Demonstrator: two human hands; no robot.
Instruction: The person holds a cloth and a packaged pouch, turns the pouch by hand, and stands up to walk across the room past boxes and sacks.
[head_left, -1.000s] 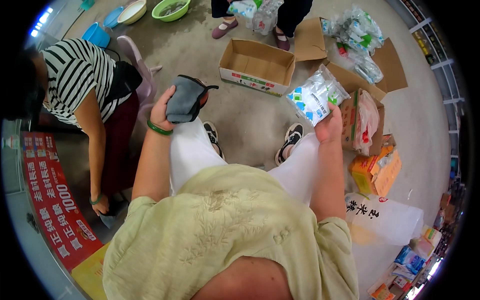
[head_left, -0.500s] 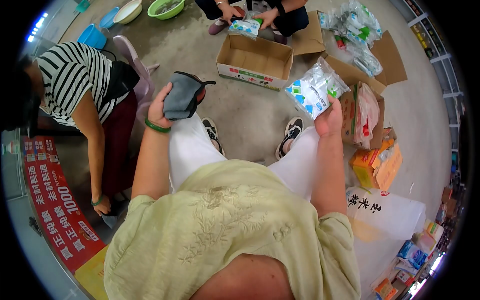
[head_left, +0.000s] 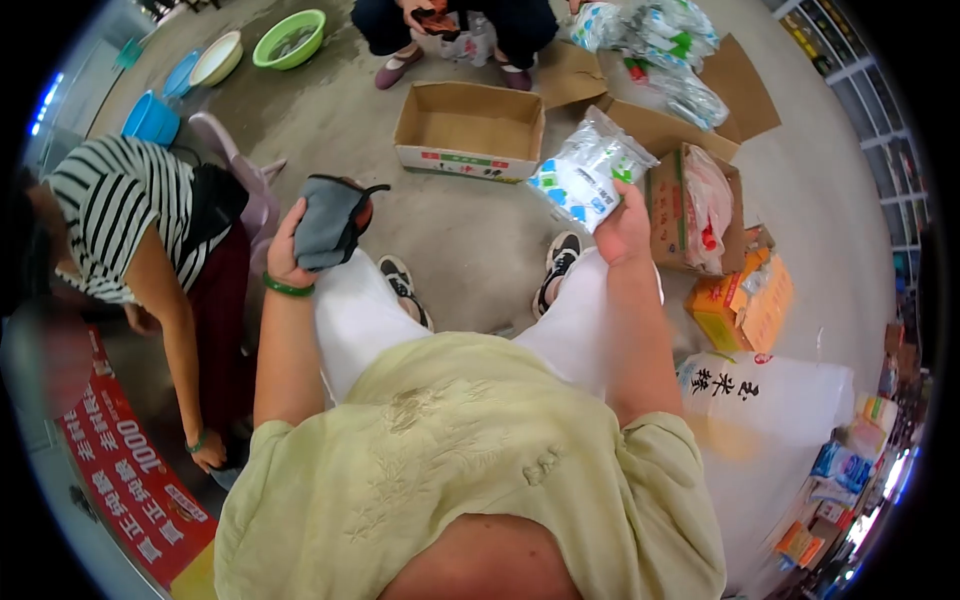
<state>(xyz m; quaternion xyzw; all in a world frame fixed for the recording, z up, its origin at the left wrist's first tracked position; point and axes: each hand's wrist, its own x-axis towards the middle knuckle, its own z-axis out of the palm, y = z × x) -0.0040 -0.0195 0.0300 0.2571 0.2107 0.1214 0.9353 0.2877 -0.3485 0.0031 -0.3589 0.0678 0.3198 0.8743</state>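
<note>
My left hand (head_left: pixel 286 248) is closed on a folded grey cloth item (head_left: pixel 328 220) with black edging, a thin black loop and a reddish patch at its far side. I cannot make out its exact kind. On the right, my right hand (head_left: pixel 627 228) grips the near edge of a clear plastic packet (head_left: pixel 588 178) printed in blue and green. Both things are held up over my knees, well apart. Beyond them an open cardboard box (head_left: pixel 468 162) stands on the floor.
Across from me a person (head_left: pixel 455 25) squats holding something reddish-brown. Another person in stripes (head_left: pixel 125 215) bends at my left. On the right are a carton of plastic packets (head_left: pixel 672 85), a smaller box (head_left: pixel 690 215), an orange box (head_left: pixel 742 305) and a white sack (head_left: pixel 765 395).
The view has shifted, so most things sit further left. The person opposite no longer holds the packet and has a reddish-brown thing in one hand. My hands keep their holds.
</note>
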